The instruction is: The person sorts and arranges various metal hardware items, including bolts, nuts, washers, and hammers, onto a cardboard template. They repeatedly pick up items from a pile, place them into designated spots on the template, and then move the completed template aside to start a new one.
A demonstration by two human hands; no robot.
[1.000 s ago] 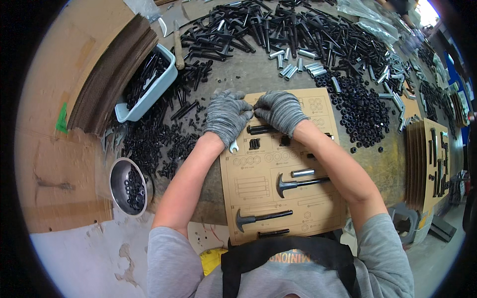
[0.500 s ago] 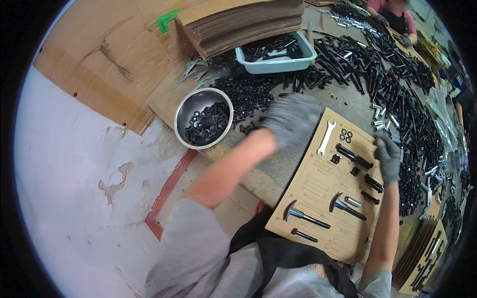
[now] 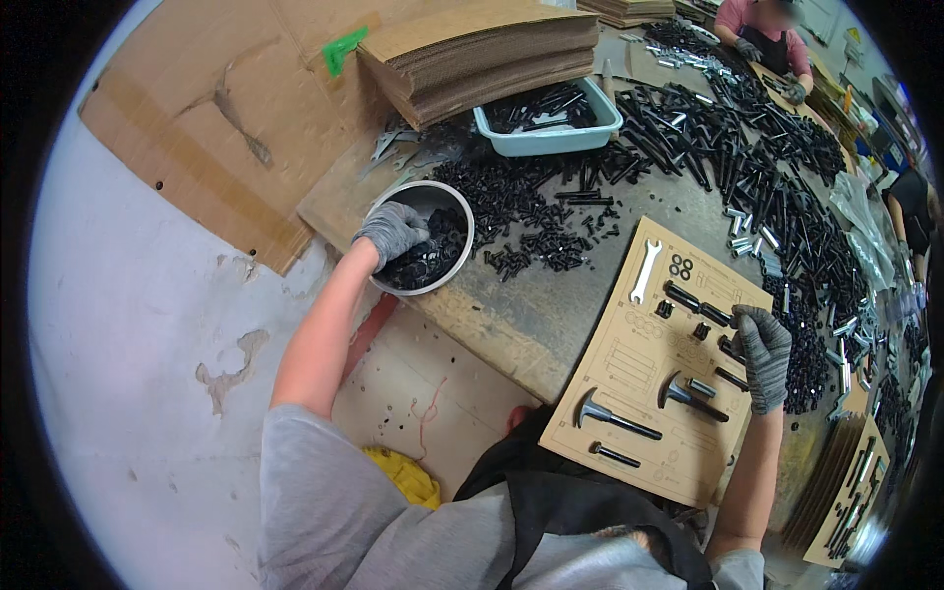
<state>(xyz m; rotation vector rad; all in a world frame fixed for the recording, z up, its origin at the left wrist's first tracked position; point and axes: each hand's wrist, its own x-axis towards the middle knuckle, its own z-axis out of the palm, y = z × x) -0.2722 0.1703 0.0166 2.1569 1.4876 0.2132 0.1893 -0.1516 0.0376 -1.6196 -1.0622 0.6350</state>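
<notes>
My left hand, in a grey glove, reaches into a steel bowl at the table's left corner. Its closed fingers dip among small black washers or nuts; what they grip is hidden. Over the right edge of a printed cardboard sheet rests my gloved right hand, fingers curled in; their contents do not show. The sheet bears a silver wrench, several black rings, black bolts, a silver sleeve and two hammer-head-shaped parts with dark shafts.
Heaps of black bolts cover the table beyond the bowl. A light blue bin stands behind, under stacked cardboard. More black parts and silver sleeves spread along the right. Another person works at the far end.
My left hand has swung left from above the table into the steel bowl. The right hand has shifted slightly downward along the sheet's edge, its fingers now curled.
</notes>
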